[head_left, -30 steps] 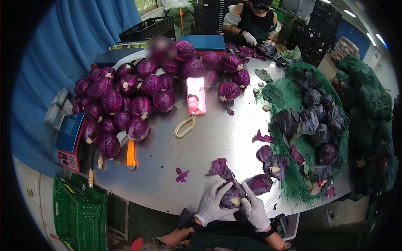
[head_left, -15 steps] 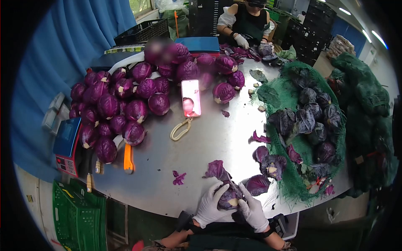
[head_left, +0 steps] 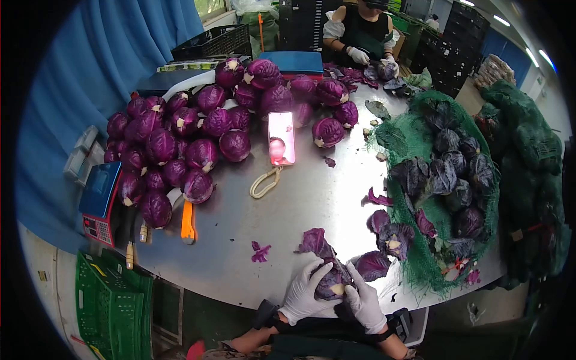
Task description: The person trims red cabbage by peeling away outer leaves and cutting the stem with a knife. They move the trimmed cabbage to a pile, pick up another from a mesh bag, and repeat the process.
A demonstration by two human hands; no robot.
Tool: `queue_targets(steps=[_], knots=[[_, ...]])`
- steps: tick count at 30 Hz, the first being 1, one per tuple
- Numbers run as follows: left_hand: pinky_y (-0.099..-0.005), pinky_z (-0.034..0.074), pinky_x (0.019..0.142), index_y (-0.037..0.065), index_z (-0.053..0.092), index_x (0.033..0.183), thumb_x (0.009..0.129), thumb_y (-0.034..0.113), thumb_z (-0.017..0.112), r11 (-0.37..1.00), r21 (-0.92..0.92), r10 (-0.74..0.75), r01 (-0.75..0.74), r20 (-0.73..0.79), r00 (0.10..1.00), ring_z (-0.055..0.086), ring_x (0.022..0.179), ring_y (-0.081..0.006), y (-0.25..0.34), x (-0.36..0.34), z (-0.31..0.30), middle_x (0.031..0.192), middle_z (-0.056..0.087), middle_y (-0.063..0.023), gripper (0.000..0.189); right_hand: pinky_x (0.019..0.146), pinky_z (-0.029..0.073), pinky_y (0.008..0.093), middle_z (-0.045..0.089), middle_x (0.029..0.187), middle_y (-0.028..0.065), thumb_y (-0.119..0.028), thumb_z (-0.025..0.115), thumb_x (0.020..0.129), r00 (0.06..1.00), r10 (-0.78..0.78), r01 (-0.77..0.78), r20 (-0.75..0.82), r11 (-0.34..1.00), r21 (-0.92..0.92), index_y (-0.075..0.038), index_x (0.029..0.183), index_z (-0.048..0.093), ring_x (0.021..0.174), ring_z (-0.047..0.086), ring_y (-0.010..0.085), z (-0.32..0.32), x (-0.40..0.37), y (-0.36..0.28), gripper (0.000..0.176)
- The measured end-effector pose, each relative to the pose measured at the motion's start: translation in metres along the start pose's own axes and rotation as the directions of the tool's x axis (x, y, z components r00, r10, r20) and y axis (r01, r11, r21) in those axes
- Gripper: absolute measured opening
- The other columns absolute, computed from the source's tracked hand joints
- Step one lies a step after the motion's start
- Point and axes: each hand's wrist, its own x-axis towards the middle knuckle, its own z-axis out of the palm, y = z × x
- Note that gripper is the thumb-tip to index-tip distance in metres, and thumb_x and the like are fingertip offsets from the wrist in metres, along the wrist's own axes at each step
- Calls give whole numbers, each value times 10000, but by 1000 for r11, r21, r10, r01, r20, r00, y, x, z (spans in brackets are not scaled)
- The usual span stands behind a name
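Observation:
At the near edge of the metal table, a red cabbage rests between my two gloved hands, its pale cut stem facing me. My left hand curves around its left side, fingers over the top. On the other side my right hand presses against the cabbage, fingers at a dark outer leaf; the exact pinch is hard to make out. A loose purple leaf lies just beyond the cabbage. Right of my hands are another leaf and a cabbage with a pale stem.
Several cleaned red cabbages are piled at left, near an orange-handled knife and a scale. A phone lies mid-table. At right, a green net sack holds darker cabbages. A co-worker handles cabbage across the table.
The whole view has shifted slightly. Both hands stay on the cabbage in nearly the same grip, with only small finger movement.

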Motion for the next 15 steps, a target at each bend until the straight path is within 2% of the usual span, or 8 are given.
queue_targets(steps=[15], knots=[[-436, 464, 946, 133, 460, 1353, 646, 386, 850, 1000, -7, 4, -4, -4, 1000, 539, 1124, -371, 0, 0, 0, 1261, 470, -178, 846, 662, 502, 385, 654, 872, 227, -321, 536, 965, 998, -64, 64, -27, 998, 13, -97, 1426, 405, 747, 660, 367, 1, 1, -1, 529]])
